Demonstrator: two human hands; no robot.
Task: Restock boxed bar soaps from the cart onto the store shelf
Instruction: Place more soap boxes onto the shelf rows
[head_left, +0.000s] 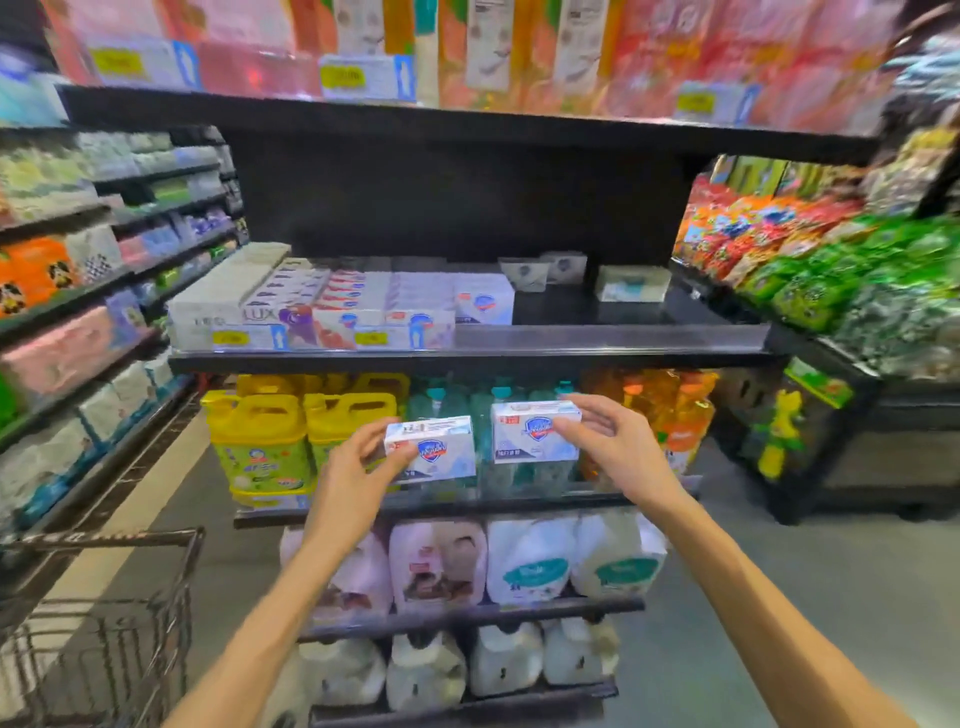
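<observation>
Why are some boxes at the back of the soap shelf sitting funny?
Two small boxes at the back of the soap shelf sit tilted and apart from the neat rows of soap boxes on the left. A lone pale box sits off to their right. Nothing looks spilled or damaged.

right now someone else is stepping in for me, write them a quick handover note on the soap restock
Left hand grips one white soap box; right hand grips a second box. Both are held in front of the shelves, below the soap shelf.
Done: rows of boxed soaps fill the shelf's left side.
Left: shelve these two in the bare stretch on the right, then go back to the cart at lower left; its contents are not visible.
</observation>
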